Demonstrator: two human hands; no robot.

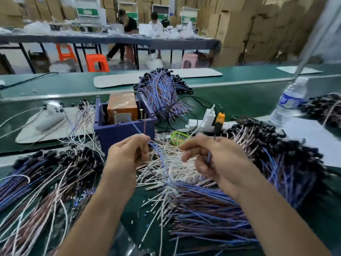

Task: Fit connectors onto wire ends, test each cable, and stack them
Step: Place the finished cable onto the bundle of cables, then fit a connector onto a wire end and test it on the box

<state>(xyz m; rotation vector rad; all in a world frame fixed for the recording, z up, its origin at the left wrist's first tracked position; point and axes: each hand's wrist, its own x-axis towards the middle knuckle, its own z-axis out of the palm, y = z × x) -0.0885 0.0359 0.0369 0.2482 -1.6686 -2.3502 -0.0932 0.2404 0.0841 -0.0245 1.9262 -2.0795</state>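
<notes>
Before the blue box, the left hand pinches a blue wire; the right hand curls round another strand; either could snag the loose white wires beneath, tangling.

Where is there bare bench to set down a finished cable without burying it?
Bare green mat lies between the far wire bundle and the water bottle; the belt left of the far white pad is also free. Crowded: the loose white wires in the middle, the left bundle and the right bundle.
</notes>
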